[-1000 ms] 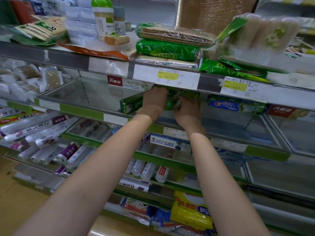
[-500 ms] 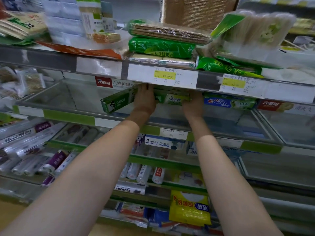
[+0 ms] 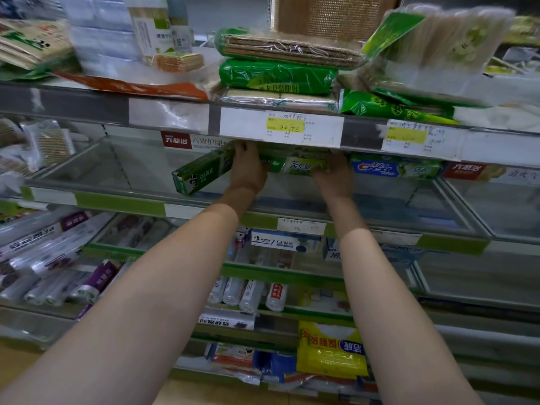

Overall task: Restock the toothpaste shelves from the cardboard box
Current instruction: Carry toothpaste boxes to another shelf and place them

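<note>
Toothpaste box (image 3: 204, 175) lies lengthwise along shelf (image 3: 117, 200)

store aisle, tiered metal shelving (image 3: 87, 96) with clear acrylic fronts (image 3: 380, 211) and green edge strips (image 3: 119, 203); white and yellow price labels (image 3: 285, 127) on rail; woven mat (image 3: 333, 16) behind top tier; tan floor (image 3: 17, 358) bottom left; lighting dim, even

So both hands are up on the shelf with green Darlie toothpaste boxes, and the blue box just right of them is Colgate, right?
Not quite. The blue box reads Crest, not Colgate, in the head view. The rest holds: the left hand and right hand are on the green Darlie toothpaste boxes.
</note>
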`<state>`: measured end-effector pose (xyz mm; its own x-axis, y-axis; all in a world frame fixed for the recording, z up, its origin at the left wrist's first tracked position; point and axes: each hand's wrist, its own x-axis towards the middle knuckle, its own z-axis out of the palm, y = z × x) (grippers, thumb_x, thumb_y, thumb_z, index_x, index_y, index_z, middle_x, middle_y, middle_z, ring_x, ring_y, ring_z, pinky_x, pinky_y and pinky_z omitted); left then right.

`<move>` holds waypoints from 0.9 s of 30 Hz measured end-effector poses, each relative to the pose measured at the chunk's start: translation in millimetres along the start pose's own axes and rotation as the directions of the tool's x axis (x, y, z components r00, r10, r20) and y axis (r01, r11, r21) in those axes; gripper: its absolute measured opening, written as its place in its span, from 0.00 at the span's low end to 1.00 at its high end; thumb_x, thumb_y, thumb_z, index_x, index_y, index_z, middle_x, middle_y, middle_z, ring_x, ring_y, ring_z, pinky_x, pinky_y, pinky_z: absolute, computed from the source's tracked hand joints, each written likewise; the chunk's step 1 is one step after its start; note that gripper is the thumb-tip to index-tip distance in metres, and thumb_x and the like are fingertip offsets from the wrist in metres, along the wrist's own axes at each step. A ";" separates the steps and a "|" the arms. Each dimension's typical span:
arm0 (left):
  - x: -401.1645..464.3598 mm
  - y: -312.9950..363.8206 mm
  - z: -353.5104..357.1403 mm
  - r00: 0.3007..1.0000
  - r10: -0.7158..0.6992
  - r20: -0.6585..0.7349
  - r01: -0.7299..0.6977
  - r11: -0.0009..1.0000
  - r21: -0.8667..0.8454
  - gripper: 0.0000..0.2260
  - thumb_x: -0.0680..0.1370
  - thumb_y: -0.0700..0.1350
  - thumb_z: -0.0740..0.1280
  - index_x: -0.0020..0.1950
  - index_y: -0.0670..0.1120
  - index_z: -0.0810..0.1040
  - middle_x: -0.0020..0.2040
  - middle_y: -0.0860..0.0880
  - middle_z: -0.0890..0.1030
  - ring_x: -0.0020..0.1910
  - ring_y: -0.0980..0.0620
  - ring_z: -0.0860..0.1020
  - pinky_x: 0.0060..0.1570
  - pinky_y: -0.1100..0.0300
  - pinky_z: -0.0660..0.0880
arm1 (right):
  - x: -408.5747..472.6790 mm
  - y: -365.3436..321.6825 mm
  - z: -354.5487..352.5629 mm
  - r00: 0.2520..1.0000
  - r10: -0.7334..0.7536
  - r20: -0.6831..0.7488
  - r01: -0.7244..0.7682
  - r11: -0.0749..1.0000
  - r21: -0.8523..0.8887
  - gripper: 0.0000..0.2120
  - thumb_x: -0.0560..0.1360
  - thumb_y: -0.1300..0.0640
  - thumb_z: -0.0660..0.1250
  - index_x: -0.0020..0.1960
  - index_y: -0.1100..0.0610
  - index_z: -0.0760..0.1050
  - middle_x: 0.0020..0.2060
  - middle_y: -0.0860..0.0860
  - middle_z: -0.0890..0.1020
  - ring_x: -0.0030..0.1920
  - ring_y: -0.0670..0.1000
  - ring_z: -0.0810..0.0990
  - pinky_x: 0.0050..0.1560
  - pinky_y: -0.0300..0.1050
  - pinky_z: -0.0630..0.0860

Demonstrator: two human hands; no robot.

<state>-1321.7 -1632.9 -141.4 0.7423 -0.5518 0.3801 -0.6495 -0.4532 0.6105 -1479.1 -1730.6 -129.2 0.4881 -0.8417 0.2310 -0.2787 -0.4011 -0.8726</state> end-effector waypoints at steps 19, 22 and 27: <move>7.1 -8.5 -10.0 0.978 -0.102 0.180 0.144 0.959 -0.243 0.27 0.81 0.45 0.68 0.78 0.45 0.63 0.72 0.42 0.73 0.70 0.40 0.72 0.70 0.47 0.69 | -16.6 -20.5 -8.9 0.991 0.027 0.133 -0.035 0.998 0.052 0.24 0.78 0.63 0.69 0.72 0.56 0.68 0.65 0.55 0.77 0.66 0.56 0.75 0.61 0.43 0.68; 7.9 -9.8 -7.8 0.980 -0.100 0.173 0.140 0.961 -0.237 0.25 0.82 0.44 0.66 0.77 0.45 0.64 0.71 0.42 0.74 0.69 0.40 0.72 0.69 0.49 0.70 | -14.3 -19.6 -10.6 0.988 0.024 0.155 -0.035 0.997 0.066 0.25 0.77 0.63 0.69 0.73 0.57 0.67 0.66 0.56 0.77 0.67 0.57 0.74 0.64 0.46 0.69; 8.3 -8.6 -7.1 0.983 -0.119 0.136 0.144 0.971 -0.191 0.22 0.83 0.42 0.64 0.76 0.42 0.65 0.70 0.42 0.75 0.68 0.42 0.73 0.65 0.57 0.68 | -11.0 -15.9 -8.9 0.986 0.025 0.165 -0.041 0.994 0.097 0.27 0.76 0.64 0.71 0.72 0.55 0.68 0.66 0.54 0.77 0.68 0.56 0.75 0.70 0.52 0.70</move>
<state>-1308.9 -1628.7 -138.6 0.7851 -0.5840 0.2063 -0.4920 -0.3856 0.7806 -1487.4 -1718.1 -114.0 0.6110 -0.7800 0.1348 -0.2170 -0.3289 -0.9191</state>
